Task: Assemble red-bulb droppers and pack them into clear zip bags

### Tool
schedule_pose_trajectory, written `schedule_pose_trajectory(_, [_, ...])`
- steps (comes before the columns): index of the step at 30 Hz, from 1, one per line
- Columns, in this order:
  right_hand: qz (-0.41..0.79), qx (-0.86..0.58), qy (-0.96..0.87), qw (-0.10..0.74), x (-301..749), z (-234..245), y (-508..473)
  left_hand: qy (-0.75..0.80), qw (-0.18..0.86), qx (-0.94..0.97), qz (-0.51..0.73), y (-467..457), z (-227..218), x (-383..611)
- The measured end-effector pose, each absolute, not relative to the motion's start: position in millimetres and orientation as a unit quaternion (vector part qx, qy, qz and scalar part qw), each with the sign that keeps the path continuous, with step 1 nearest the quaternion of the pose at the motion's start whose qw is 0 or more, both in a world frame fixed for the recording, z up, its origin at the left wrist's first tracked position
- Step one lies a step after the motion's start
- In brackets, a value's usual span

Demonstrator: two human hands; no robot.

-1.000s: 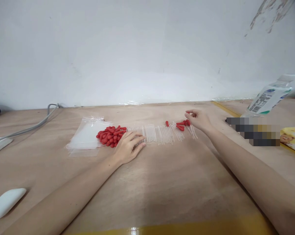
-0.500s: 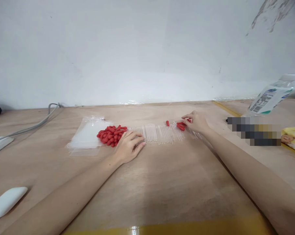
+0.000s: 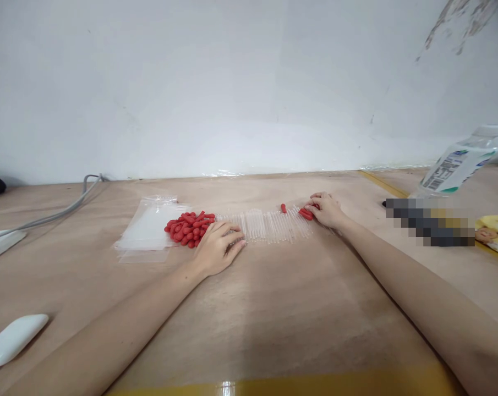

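Right hand (image 3: 325, 210): thumb and finger drawn narrow at a few loose red bulbs (image 3: 305, 214) just off the tips; whether one is pinched, cannot tell. Handling, as judged: light fingertip grip, one piece at a time, wrist lifted clear so that the thin tubes beneath do not roll. Clear tubes (image 3: 269, 227): one loose row, running from beside the right hand to under the left. Single red bulb (image 3: 283, 208): left of the right hand, at the row's far edge. Left hand (image 3: 218, 247): palm down, fingers loosely spread over the row's left end; best left light, as a steadying weight. Red pile (image 3: 186, 228): just beyond and left of that hand. Clear bags (image 3: 143, 225): stacked further left. Counter (image 3: 273, 308): wood-toned, bare below both hands. Bottle (image 3: 459, 165): tilted, well right of the right hand. Grey cable (image 3: 67, 206): far left. Wall (image 3: 232, 82): pale, scuffed, beyond everything.
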State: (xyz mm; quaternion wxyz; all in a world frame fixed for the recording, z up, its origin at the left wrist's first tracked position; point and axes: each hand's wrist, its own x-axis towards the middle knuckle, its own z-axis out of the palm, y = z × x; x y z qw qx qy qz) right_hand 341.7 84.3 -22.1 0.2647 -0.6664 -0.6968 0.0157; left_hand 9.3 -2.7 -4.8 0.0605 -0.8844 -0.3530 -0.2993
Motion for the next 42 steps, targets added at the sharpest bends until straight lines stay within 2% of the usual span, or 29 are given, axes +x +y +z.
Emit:
schedule_pose_trajectory(8, [0.037,-0.633,-0.681,0.367,332,-11,78,-0.363,0.071,-0.876,-0.309,-3,-6,9])
schedule_pose_trajectory(15, [-0.003,-0.576,-0.684,0.448,292,-5,54,-0.492,0.158,-0.793,-0.321,-4,-1,9])
schedule_pose_trajectory(19, [-0.032,-0.454,-0.774,0.441,259,-12,30,-0.526,0.162,-0.778,-0.302,4,4,10])
schedule_pose_trajectory(24, [-0.074,-0.333,-0.856,0.389,240,-19,13,-0.532,0.183,-0.78,-0.272,20,12,30])
schedule_pose_trajectory(30, [-0.079,-0.336,-0.866,0.361,242,-18,11,-0.572,0.18,-0.769,-0.222,41,6,53])
schedule_pose_trajectory(37, [-0.024,-0.333,-0.855,0.397,239,-17,11,-0.591,0.129,-0.757,-0.247,47,6,57])
schedule_pose_trajectory(42, [-0.026,-0.344,-0.843,0.413,239,-16,10,-0.487,0.082,-0.83,-0.26,19,15,38])
